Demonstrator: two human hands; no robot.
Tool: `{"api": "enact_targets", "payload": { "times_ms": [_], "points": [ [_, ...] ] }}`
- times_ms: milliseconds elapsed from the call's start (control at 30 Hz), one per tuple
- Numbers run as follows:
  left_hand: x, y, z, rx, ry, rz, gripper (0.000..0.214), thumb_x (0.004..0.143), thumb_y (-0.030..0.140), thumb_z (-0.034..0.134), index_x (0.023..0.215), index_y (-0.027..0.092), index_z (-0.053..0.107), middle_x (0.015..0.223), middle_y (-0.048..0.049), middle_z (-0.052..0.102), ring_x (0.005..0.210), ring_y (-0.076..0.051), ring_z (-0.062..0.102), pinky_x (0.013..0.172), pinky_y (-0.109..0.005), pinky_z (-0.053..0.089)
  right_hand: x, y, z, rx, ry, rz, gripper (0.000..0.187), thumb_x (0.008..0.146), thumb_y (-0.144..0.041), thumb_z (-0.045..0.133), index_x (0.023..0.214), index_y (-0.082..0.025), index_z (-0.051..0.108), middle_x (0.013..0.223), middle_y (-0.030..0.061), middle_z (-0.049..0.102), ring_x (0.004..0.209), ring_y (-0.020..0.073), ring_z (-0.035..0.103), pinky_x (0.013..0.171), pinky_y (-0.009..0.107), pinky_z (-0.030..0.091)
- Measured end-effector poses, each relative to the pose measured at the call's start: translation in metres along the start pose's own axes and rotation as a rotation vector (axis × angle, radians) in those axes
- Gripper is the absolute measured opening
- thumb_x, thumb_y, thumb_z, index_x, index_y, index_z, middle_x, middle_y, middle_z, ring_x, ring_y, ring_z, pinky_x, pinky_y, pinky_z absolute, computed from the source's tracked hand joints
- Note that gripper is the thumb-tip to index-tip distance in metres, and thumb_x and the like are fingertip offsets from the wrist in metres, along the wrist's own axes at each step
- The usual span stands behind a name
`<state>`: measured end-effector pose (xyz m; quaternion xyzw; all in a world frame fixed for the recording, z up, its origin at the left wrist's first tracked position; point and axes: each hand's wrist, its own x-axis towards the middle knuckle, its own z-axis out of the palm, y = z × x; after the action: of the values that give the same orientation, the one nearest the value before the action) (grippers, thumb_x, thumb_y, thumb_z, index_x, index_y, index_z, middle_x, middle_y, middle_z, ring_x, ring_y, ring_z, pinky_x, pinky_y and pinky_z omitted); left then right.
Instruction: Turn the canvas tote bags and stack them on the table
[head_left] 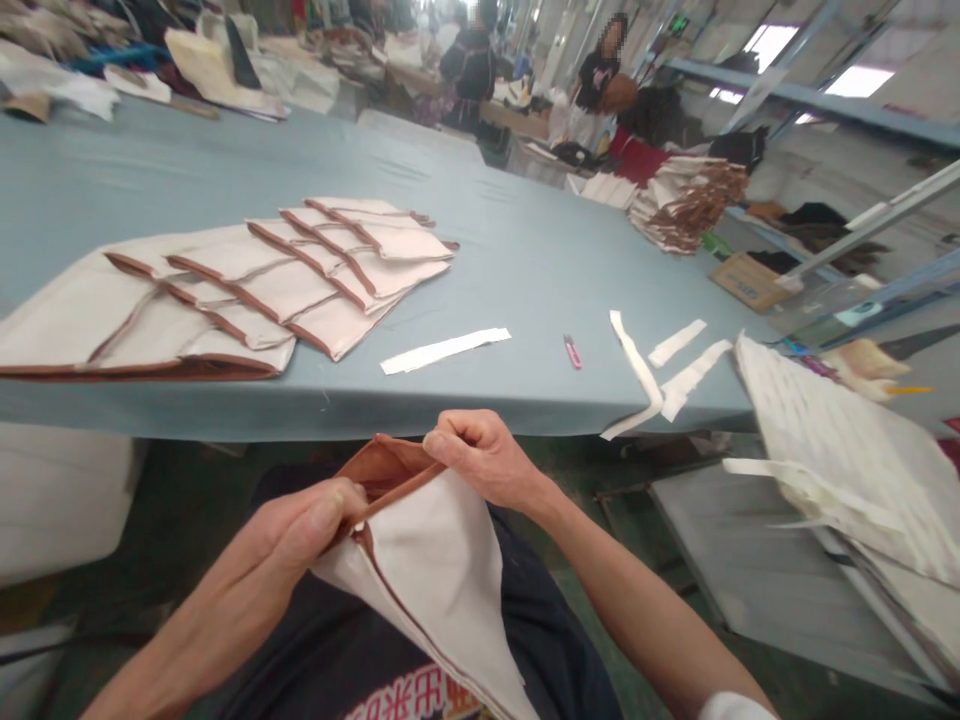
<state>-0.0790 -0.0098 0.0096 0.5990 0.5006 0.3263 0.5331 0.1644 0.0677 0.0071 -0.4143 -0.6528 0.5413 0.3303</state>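
Over my lap I hold a cream fabric piece [439, 560] with a brown trim edge. My left hand [315, 525] pinches the brown edge at its left, fingers closed. At the top of the piece my right hand [484, 455] grips the brown part, fingers curled over it. Both hands sit just below the front edge of the blue-grey table [517, 250]. On the table to the left lies an overlapping row of similar cream pieces with brown trim [247, 285].
White fabric strips [446, 349] and more strips [667, 370] lie near the table's front edge, with a small pink tool [572, 351] between them. A stack of cream fabric [840, 450] sits at the right. Two people work at the far end.
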Motion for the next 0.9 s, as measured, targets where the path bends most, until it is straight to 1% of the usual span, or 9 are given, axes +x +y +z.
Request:
{"api": "enact_targets", "payload": {
  "times_ms": [100,200,300,400,533,600,767,833,900],
  "points": [
    [0.0,0.005,-0.003,0.015,-0.011,0.043,0.061,0.113,0.069,0.046,0.077,0.024,0.067,0.075,0.0015,0.063,0.069,-0.02,0.055,0.065,-0.027,0.047,0.006,-0.001,0.001,0.069,0.018,0.034,0.076,0.084,-0.086,0.075,0.061,-0.025,0.036,0.061,-0.0085,0.028,0.059,0.0084,0.023,0.054,0.027,0.02],
    [0.0,0.001,-0.008,0.024,-0.046,0.115,0.057,0.115,0.064,0.049,0.082,0.024,0.073,0.078,0.0015,0.069,0.071,-0.02,0.06,0.068,-0.025,0.05,0.01,0.002,0.003,0.125,0.013,0.093,0.079,0.079,-0.089,0.078,0.061,-0.025,0.034,0.061,-0.0092,0.027,0.058,0.0079,0.022,0.053,0.025,0.02],
    [0.002,-0.001,-0.009,0.029,-0.067,0.111,0.058,0.115,0.063,0.046,0.085,0.024,0.077,0.08,0.0003,0.073,0.073,-0.02,0.063,0.069,-0.024,0.052,0.012,0.012,0.009,0.166,-0.011,0.18,0.081,0.076,-0.094,0.077,0.062,-0.025,0.036,0.06,-0.0097,0.029,0.056,0.0074,0.022,0.052,0.025,0.02],
    [0.006,0.005,-0.003,0.025,-0.079,0.085,0.06,0.114,0.062,0.047,0.081,0.023,0.077,0.076,0.0002,0.071,0.067,-0.019,0.061,0.062,-0.024,0.049,0.014,0.027,0.02,0.169,-0.03,0.221,0.082,0.075,-0.1,0.07,0.063,-0.026,0.037,0.059,-0.0097,0.03,0.054,0.0072,0.023,0.05,0.025,0.019],
    [0.011,0.009,0.004,0.029,-0.031,0.05,0.045,0.099,0.054,0.068,0.067,0.022,0.069,0.065,0.003,0.062,0.055,-0.014,0.052,0.048,-0.02,0.04,0.016,0.041,0.034,0.164,-0.054,0.223,0.084,0.075,-0.103,0.066,0.063,-0.026,0.036,0.06,-0.0091,0.031,0.055,0.0077,0.026,0.052,0.025,0.021],
    [0.01,0.005,0.005,0.031,-0.005,0.037,0.042,0.094,0.051,0.073,0.064,0.022,0.066,0.061,0.0047,0.058,0.052,-0.012,0.049,0.046,-0.019,0.037,0.018,0.043,0.037,0.158,-0.06,0.21,0.083,0.076,-0.102,0.066,0.063,-0.025,0.036,0.061,-0.0089,0.031,0.057,0.0079,0.026,0.053,0.026,0.021],
    [0.004,-0.004,0.001,0.056,0.027,0.039,0.039,0.097,0.047,0.075,0.068,0.022,0.068,0.062,0.0048,0.062,0.056,-0.012,0.054,0.051,-0.018,0.043,0.022,0.044,0.036,0.124,-0.037,0.161,0.078,0.083,-0.095,0.068,0.065,-0.025,0.039,0.064,-0.0086,0.032,0.061,0.0091,0.027,0.056,0.027,0.022],
    [0.002,-0.005,-0.001,0.074,0.004,0.037,0.035,0.098,0.045,0.074,0.071,0.023,0.071,0.065,0.0041,0.067,0.059,-0.014,0.06,0.054,-0.018,0.047,0.024,0.047,0.037,0.108,-0.023,0.142,0.074,0.085,-0.091,0.07,0.067,-0.024,0.042,0.066,-0.0084,0.034,0.062,0.0098,0.029,0.057,0.027,0.024],
    [0.001,-0.006,-0.002,0.062,-0.021,0.036,0.033,0.1,0.045,0.073,0.075,0.023,0.075,0.068,0.0034,0.072,0.063,-0.014,0.064,0.058,-0.018,0.05,0.025,0.049,0.038,0.092,-0.013,0.129,0.068,0.088,-0.084,0.072,0.071,-0.023,0.047,0.068,-0.0074,0.041,0.065,0.0108,0.034,0.06,0.026,0.029]
  ]
}}
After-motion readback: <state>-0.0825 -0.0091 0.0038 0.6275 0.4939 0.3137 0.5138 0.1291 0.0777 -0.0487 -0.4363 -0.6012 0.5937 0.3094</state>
